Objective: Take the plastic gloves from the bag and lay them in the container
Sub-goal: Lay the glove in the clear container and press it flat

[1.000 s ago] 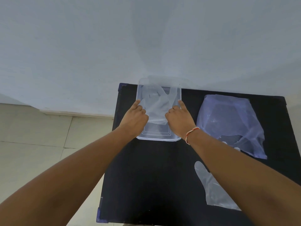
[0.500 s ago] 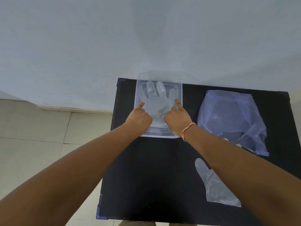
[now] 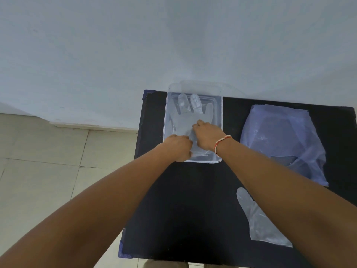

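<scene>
Head view: since half a second ago I see both hands drawn inward over the glove (image 3: pixel 183 120), now spread flat in the clear container (image 3: pixel 219 113). Left hand (image 3: pixel 178 147) and right hand (image 3: pixel 207 136) have fingers curled down, pressing its cuff; one glove looks placed. A second glove (image 3: pixel 257 219) lies on the tabletop (image 3: pixel 183 209) near the bag (image 3: pixel 280 136), whose contents I cannot tell.

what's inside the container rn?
One plastic glove lies flat in the container, fingers toward the wall. Both hands, left hand and right hand, cover its cuff end.
</scene>
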